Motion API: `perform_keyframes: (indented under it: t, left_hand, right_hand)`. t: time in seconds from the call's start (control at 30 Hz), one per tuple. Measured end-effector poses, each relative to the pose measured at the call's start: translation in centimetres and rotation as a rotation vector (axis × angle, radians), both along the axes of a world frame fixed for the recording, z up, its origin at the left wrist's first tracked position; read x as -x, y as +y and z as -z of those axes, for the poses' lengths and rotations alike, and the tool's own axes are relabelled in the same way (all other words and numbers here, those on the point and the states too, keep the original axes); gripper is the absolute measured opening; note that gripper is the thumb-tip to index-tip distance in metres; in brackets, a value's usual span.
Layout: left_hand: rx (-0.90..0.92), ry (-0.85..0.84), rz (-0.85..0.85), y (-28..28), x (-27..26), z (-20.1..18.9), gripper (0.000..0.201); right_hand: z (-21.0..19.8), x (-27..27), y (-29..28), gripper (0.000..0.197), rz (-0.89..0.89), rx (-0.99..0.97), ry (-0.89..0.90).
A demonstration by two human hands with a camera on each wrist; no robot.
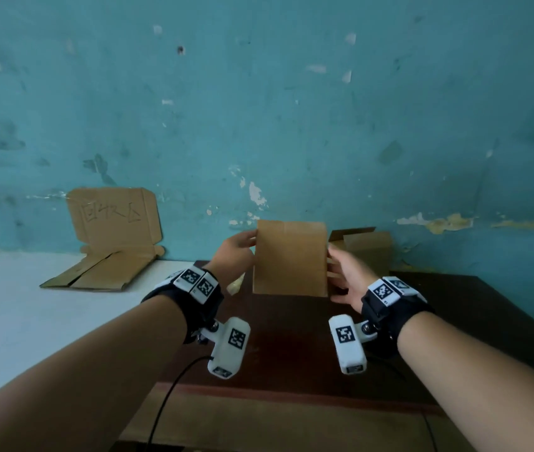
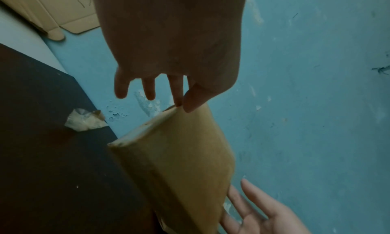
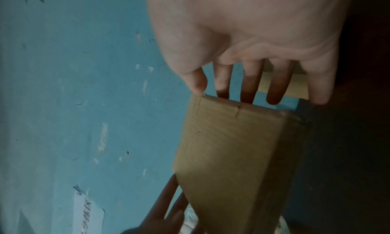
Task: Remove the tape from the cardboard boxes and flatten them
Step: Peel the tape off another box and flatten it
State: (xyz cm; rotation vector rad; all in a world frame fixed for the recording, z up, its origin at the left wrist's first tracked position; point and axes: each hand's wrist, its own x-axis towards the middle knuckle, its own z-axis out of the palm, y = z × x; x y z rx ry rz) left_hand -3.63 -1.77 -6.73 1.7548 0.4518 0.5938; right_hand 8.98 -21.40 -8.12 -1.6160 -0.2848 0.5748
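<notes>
A thin brown cardboard box stands on end over the dark wooden table, held between both hands. My left hand pinches its upper left corner; in the left wrist view the thumb lies on the near face of the box, one finger goes behind it and the others stick out free. My right hand holds the right edge; in the right wrist view the thumb is on the corner of the box, with straight fingers behind. No tape shows on the visible faces.
A crumpled piece of clear tape lies on the dark table just left of the box. An open cardboard box stands behind my right hand at the blue wall. Flattened cardboard lies on the white table, under a cardboard sign.
</notes>
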Motion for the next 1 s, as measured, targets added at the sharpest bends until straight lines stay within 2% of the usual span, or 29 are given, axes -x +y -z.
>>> perform_keyframes:
  t: [0.07,0.1,0.13,0.2,0.27,0.33,0.4,0.5,0.57,0.77,0.87,1.0]
  left_hand:
    - [0.020,0.007,0.051,0.2,0.5,0.3,0.081]
    - [0.046,-0.008,0.085,0.2,0.8,0.4,0.082]
    - [0.083,-0.043,0.090,0.2,0.8,0.8,0.079]
    - [0.148,-0.106,0.029,0.4,0.7,1.7,0.067]
    - [0.148,-0.113,-0.039,0.7,0.3,2.5,0.045]
    - [0.116,-0.094,-0.017,1.1,0.3,2.9,0.030]
    - [0.054,-0.057,0.054,1.4,0.4,3.4,0.018]
    - [-0.127,-0.056,0.049,1.1,0.6,3.8,0.042]
    - [-0.183,-0.091,-0.046,1.1,0.4,4.2,0.042]
    - [-0.245,-0.128,-0.159,1.9,-0.2,6.2,0.032]
    - [-0.263,-0.121,-0.196,2.1,-0.3,6.9,0.031]
    - [-0.254,-0.134,-0.247,2.7,-0.8,7.4,0.032]
  right_hand:
    - [0.6,-0.9,-0.2,0.082,-0.014,-0.079,0.010]
    - [0.7,-0.8,-0.3,0.082,-0.018,-0.115,0.021]
    - [0.5,-0.2,-0.4,0.077,-0.024,-0.132,0.014]
    - [0.1,0.8,-0.6,0.054,-0.042,-0.140,-0.046]
    - [0.5,1.0,-0.6,0.030,-0.047,-0.142,-0.109]
    - [1.1,0.7,-0.3,0.021,-0.017,-0.159,-0.156]
    - [1.4,0.6,0.0,0.023,0.007,-0.165,-0.218]
    - [1.9,0.6,0.3,0.033,0.034,-0.158,-0.311]
    - [2.5,0.5,0.6,0.039,0.062,-0.180,-0.349]
    - [4.7,-0.7,1.5,0.024,0.186,-0.236,-0.401]
    - [5.3,-0.9,1.5,0.021,0.162,-0.272,-0.386]
    - [6.0,-0.3,1.5,0.028,0.081,-0.335,-0.354]
